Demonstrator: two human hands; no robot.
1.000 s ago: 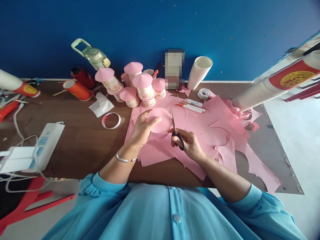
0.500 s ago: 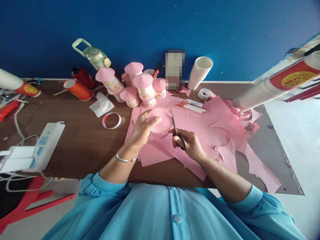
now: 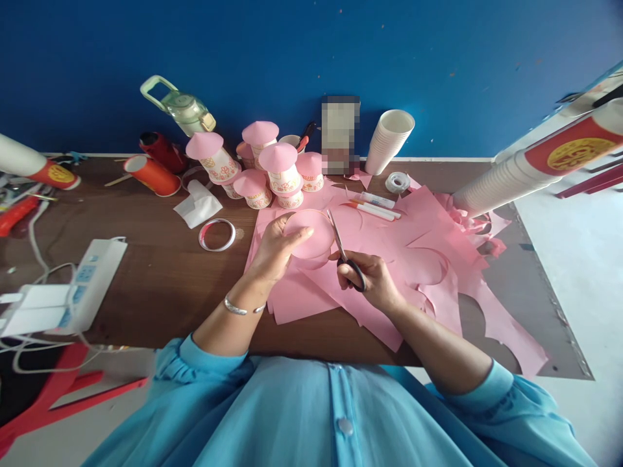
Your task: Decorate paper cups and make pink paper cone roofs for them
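A round pink paper disc (image 3: 311, 232) is pinched in my left hand (image 3: 280, 245), the thumb lying on top of it. My right hand (image 3: 372, 279) is closed round the black handles of a pair of scissors (image 3: 351, 272). The blades point up and away, beside the disc's right edge. Under both hands lie overlapping pink paper sheets (image 3: 302, 292). Cut pink scraps with curved edges (image 3: 506, 324) spread to the right.
Behind the hands stand several decorated cups with pink cone tops (image 3: 278, 159), a stack of white cups (image 3: 387, 143) and a phone (image 3: 341, 133). A tape roll (image 3: 217, 235) and power strip (image 3: 95, 279) are left; a long cup stack (image 3: 511, 178) leans in from the right.
The disc and my left hand have shifted slightly left. The scissors have tilted a little, their tips moving left and their handles slightly right.
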